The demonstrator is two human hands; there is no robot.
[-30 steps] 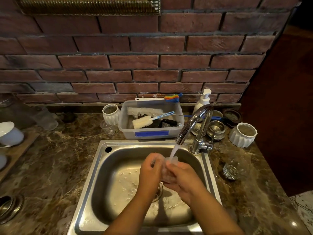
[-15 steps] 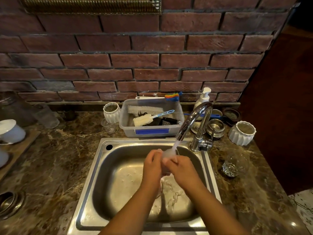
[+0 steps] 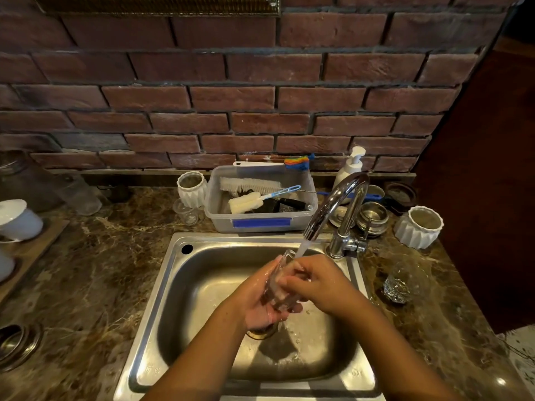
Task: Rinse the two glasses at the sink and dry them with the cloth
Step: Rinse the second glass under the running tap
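A clear glass [image 3: 280,280] is held tilted over the steel sink [image 3: 202,273], its rim up under the running water from the tap [image 3: 333,209]. My left hand [image 3: 260,299] cups it from below and the left. My right hand [image 3: 315,282] grips it from the right, fingers across its side. A second clear glass [image 3: 401,282] stands on the counter to the right of the sink. I see no cloth.
A plastic tub [image 3: 260,219] of brushes sits behind the sink, with a soap pump [image 3: 350,166], metal cups [image 3: 373,217] and two white ribbed pots [image 3: 419,227] [image 3: 191,189] beside it. A small glass [image 3: 186,211] stands left of the tub. White lidded dishes [image 3: 17,218] rest on a wooden board at far left.
Both hands have turned the glass under the stream; it now lies more tilted in my left palm, with my right fingers moved across it. Water keeps running.
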